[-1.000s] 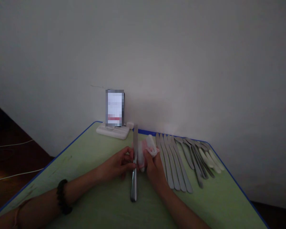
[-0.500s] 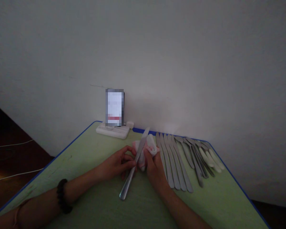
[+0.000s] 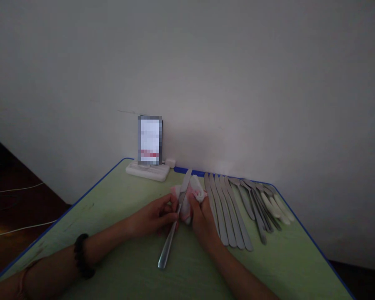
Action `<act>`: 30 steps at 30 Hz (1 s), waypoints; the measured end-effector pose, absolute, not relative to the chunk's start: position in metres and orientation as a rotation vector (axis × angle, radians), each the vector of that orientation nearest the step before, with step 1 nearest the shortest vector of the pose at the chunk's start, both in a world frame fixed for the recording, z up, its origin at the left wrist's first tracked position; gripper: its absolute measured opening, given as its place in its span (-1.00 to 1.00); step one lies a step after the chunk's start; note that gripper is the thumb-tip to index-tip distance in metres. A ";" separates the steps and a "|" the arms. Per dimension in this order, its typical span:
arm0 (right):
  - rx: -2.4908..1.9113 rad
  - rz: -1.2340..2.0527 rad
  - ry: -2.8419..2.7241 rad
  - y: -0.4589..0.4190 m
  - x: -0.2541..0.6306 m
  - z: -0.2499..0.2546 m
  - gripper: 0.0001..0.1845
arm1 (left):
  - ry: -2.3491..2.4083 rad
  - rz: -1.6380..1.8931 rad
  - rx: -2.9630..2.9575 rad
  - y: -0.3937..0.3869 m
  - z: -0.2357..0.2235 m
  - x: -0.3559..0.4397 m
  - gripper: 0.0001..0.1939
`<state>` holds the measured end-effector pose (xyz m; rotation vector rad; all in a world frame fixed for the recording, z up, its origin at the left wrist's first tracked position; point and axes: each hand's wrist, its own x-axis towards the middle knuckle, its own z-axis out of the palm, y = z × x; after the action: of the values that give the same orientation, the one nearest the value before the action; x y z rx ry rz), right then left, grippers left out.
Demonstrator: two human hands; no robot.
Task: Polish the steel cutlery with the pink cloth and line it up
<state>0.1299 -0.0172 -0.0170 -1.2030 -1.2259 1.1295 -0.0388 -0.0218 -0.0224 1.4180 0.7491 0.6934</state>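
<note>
A silver table knife (image 3: 168,246) slants over the table, blade tip toward the wall and handle toward me. My left hand (image 3: 162,214) pinches it around the middle between thumb and fingers. Bunched in my right hand (image 3: 202,216) is a white and pink cloth (image 3: 193,183), lying behind and beside the knife's blade. My right thumb presses on the cloth; the other right fingers are mostly hidden. Just right of that hand, several table knives (image 3: 229,212) lie in a row with their handles toward me.
Spoons and other cutlery (image 3: 256,204), some with white handles (image 3: 270,206), lie at the right. A phone (image 3: 150,139) with a blurred screen stands by a white power strip (image 3: 147,171) at the back left. The green table (image 3: 121,266) has a blue edge and meets a wall.
The knife has shifted slightly toward me and stands a little steeper, its blade tip further left. My left fingers have curled in slightly. The row of cutlery stays put.
</note>
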 end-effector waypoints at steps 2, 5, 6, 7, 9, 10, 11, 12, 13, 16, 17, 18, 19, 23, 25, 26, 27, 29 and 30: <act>-1.165 1.122 -1.214 -0.017 0.131 -0.017 -0.75 | 0.711 0.674 1.442 -0.023 -0.022 -0.039 -0.69; -1.057 1.139 -1.185 -0.018 0.134 -0.020 -0.68 | 0.703 0.684 1.451 -0.023 -0.021 -0.039 -0.69; -1.017 1.161 -1.170 -0.017 0.135 -0.022 -0.65 | 0.707 0.698 1.453 -0.023 -0.021 -0.039 -0.68; -0.977 1.185 -1.155 -0.017 0.135 -0.023 -0.62 | 0.714 0.709 1.454 -0.023 -0.021 -0.039 -0.68; -0.906 1.236 -1.126 -0.016 0.135 -0.027 -0.56 | 0.718 0.717 1.450 -0.023 -0.020 -0.039 -0.67; -0.880 1.259 -1.116 -0.016 0.135 -0.028 -0.54 | 0.717 0.714 1.444 -0.023 -0.020 -0.038 -0.67; -0.859 1.283 -1.108 -0.015 0.134 -0.028 -0.52 | 0.716 0.709 1.439 -0.023 -0.019 -0.038 -0.66; -0.844 1.308 -1.098 -0.015 0.134 -0.029 -0.52 | 0.717 0.705 1.433 -0.023 -0.019 -0.038 -0.65; -0.832 1.331 -1.084 -0.014 0.134 -0.029 -0.52 | 0.715 0.702 1.429 -0.023 -0.019 -0.039 -0.65; -0.802 1.392 -1.053 -0.013 0.133 -0.029 -0.54 | 0.703 0.707 1.423 -0.023 -0.021 -0.039 -0.66; -0.795 1.406 -1.045 -0.012 0.133 -0.029 -0.54 | 0.696 0.708 1.421 -0.023 -0.022 -0.039 -0.66; -0.789 1.417 -1.039 -0.012 0.133 -0.029 -0.54 | 0.688 0.709 1.418 -0.023 -0.022 -0.039 -0.66; -0.783 1.424 -1.037 -0.012 0.133 -0.029 -0.55 | 0.681 0.712 1.416 -0.022 -0.023 -0.039 -0.66; -0.770 1.419 -1.035 -0.011 0.133 -0.029 -0.62 | 0.680 0.714 1.414 -0.022 -0.023 -0.039 -0.68; -0.777 1.413 -1.050 -0.011 0.134 -0.029 -0.64 | 0.685 0.704 1.421 -0.022 -0.022 -0.039 -0.68; -0.784 1.407 -1.062 -0.011 0.134 -0.029 -0.64 | 0.686 0.700 1.424 -0.022 -0.022 -0.039 -0.67; -0.792 1.398 -1.080 -0.011 0.135 -0.029 -0.64 | 0.686 0.697 1.427 -0.022 -0.022 -0.039 -0.67; -0.816 1.366 -1.114 -0.011 0.135 -0.029 -0.65 | 0.686 0.695 1.431 -0.022 -0.023 -0.040 -0.67; -0.830 1.348 -1.125 -0.011 0.135 -0.028 -0.65 | 0.688 0.695 1.432 -0.022 -0.023 -0.040 -0.67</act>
<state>0.1355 -0.0115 -0.0281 -0.8298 -1.1251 1.3477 -0.0400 -0.0223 -0.0230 1.4321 0.6879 0.6947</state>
